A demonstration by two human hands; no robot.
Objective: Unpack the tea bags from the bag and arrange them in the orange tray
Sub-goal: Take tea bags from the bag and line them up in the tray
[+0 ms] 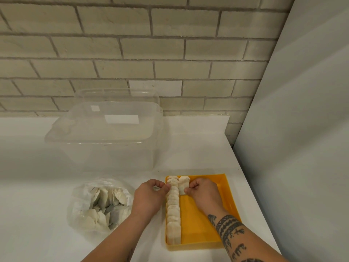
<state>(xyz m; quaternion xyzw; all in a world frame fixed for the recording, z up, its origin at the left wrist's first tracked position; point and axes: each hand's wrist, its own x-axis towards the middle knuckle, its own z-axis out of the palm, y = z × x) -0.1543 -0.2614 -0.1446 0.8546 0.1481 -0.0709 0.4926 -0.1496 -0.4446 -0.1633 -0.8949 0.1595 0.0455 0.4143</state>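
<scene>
My right hand [204, 193] pinches a tea bag [184, 183] upright at the top of the tray [192, 220], starting a second column just right of the full row [173, 220] along the tray's left wall. My left hand [149, 197] is curled against that row's upper end; whether it pinches one there I cannot tell. To do this well I think I should set the new one flush against the row, brace the row so it does not topple, and let go gently; paper this light will likely tip. The bag [100, 205], lower left of the frame, holds many more; a clear box [105, 138] stands above it.
</scene>
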